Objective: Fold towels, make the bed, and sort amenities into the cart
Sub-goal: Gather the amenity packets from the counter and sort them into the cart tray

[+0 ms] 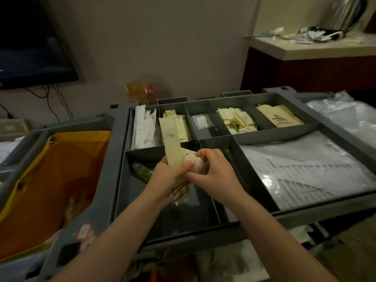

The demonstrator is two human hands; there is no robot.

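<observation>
Over the near middle compartment of the grey cart tray (pixel 295 215), both hands are held close together, touching. The left hand (pixel 166 180) is clenched round a long cream packet (pixel 172 139): the fingers are wrapped about its middle, its striped end is seen below the palm, and its plain end stands up and away, tilted left. The left thumb is pressed against a round pale item (pixel 196 166) lying against the packet. The right hand (pixel 215 174) is curled over that same item, with fingertips on its top and the thumb at its underside, so that it is pinched between the two hands.

Just left of the hands, a small bottle (pixel 142 171) is lying in the compartment. A yellow bag (pixel 61 169) is hung at the cart's left end. At the right, plastic-wrapped white goods (pixel 305 169) fill the large compartment.

In the far row, from left to right, are kept white sachets (pixel 142 127), cream packets (pixel 180 127), a clear-wrapped piece (pixel 202 122), folded striped packets (pixel 238 121) and a printed cream bag (pixel 279 117).

Beyond the cart, a television (pixel 30 37) is mounted on the wall at far left, and a kettle (pixel 345 15) is set on a counter (pixel 305 47) at far right.
</observation>
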